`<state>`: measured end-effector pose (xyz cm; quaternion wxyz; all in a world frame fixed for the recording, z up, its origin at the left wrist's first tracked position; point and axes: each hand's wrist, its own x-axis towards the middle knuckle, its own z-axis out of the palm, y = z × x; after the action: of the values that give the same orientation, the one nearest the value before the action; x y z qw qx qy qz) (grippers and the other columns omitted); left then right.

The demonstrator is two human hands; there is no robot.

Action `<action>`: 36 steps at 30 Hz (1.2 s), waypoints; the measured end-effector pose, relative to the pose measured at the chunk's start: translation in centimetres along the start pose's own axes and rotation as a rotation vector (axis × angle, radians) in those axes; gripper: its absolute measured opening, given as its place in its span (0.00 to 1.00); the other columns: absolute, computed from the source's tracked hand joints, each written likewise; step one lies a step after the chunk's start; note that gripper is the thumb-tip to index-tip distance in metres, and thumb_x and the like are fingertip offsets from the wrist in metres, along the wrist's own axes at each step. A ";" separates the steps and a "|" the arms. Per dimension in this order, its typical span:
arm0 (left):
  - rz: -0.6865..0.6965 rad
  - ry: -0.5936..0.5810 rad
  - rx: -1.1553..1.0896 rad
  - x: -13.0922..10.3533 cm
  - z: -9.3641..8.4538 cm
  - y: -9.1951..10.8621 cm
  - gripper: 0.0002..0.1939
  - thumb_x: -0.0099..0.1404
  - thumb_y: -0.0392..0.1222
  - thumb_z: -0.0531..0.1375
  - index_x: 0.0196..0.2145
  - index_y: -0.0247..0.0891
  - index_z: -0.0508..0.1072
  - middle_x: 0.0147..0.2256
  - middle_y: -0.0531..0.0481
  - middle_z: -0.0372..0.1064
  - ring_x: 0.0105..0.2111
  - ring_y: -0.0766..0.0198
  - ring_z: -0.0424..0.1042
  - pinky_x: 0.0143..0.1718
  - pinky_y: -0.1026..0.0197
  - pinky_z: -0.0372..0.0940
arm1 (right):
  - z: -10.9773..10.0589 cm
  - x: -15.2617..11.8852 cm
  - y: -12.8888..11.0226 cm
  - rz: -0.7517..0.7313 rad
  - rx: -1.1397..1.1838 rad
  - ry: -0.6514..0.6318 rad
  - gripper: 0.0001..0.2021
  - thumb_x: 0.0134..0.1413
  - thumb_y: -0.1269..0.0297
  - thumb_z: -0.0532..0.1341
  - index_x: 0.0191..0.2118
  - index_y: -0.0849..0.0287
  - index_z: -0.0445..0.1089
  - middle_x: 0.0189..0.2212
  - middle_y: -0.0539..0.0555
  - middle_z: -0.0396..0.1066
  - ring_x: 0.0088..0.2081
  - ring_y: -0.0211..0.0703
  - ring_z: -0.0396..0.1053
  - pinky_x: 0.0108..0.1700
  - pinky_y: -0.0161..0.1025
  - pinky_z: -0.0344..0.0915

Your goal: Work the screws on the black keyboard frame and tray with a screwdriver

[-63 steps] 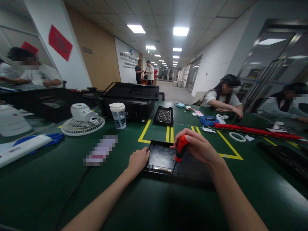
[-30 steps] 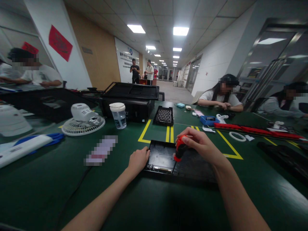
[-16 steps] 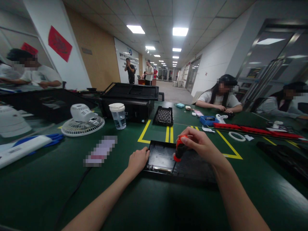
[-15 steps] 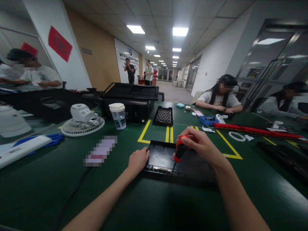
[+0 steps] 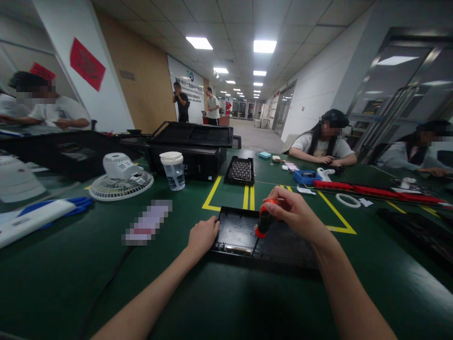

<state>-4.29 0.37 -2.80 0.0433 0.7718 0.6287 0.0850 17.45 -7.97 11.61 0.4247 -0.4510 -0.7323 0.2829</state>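
1. A lidded cup (image 5: 173,171) is standing right of a white fan (image 5: 121,183), holding clear liquid.
2. Farther off, a small tray (image 5: 239,182) is holding rounded pieces (image 5: 241,169).
3. The right hand (image 5: 293,211), pinching a screwdriver (image 5: 264,219), is partly hiding the black tray (image 5: 235,230) on the table (image 5: 212,302); the left hand (image 5: 203,236) is clasping its left edge.

The dark green, yellow-taped tabletop (image 5: 198,302) carries a shallow black rectangular tray (image 5: 235,226), a white-lidded clear cup (image 5: 173,172) and a white round-caged fan (image 5: 122,182).
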 end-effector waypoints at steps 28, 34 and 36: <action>-0.019 -0.034 0.000 -0.1 -0.3 0.6 0.20 0.66 0.51 0.41 0.44 0.43 0.67 0.35 0.44 0.72 0.36 0.58 0.72 0.36 0.59 0.63 | 0.2 -0.2 -0.3 -0.019 -0.252 0.112 0.12 0.52 0.57 0.56 0.25 0.59 0.59 0.22 0.50 0.64 0.24 0.36 0.62 0.24 0.32 0.56; -0.006 -0.011 -0.006 0.0 0.0 0.5 0.20 0.66 0.51 0.42 0.42 0.42 0.68 0.34 0.45 0.72 0.35 0.58 0.72 0.35 0.60 0.63 | 0.1 -0.3 -0.2 -0.008 -0.289 0.137 0.13 0.52 0.56 0.57 0.24 0.59 0.57 0.22 0.50 0.65 0.24 0.36 0.63 0.24 0.33 0.57; -0.001 -0.003 -0.005 0.0 0.1 0.5 0.20 0.66 0.51 0.41 0.42 0.42 0.68 0.33 0.45 0.72 0.35 0.57 0.72 0.35 0.59 0.63 | 0.1 -0.3 -0.3 -0.012 -0.300 0.136 0.14 0.52 0.56 0.56 0.24 0.59 0.57 0.22 0.50 0.64 0.24 0.36 0.63 0.24 0.33 0.56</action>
<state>-3.82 0.31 -2.82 0.0462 0.7716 0.6287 0.0855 17.29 -8.39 11.65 0.4028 -0.5233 -0.7384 0.1366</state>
